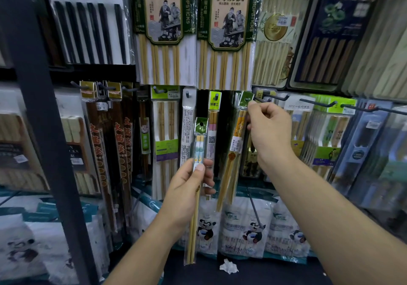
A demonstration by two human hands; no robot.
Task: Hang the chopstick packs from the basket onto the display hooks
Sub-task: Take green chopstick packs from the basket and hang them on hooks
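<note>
My left hand (189, 187) grips a slim chopstick pack (199, 143) with a green header and blue-white tops, held upright in front of the display. My right hand (267, 128) pinches the green header of a second pack (236, 135), an orange-topped pair that hangs tilted down to the left. That header sits at the tip of a dark display hook (275, 97). I cannot tell whether the hole is over the hook. No basket is in view.
Hung chopstick packs fill the wall: large bamboo packs (167, 31) above, dark packs (119, 152) left, more hooks (319, 103) right. A dark shelf post (50, 130) stands at left. Panda-printed bags (248, 229) line the shelf below, with crumpled paper (229, 267) on the floor.
</note>
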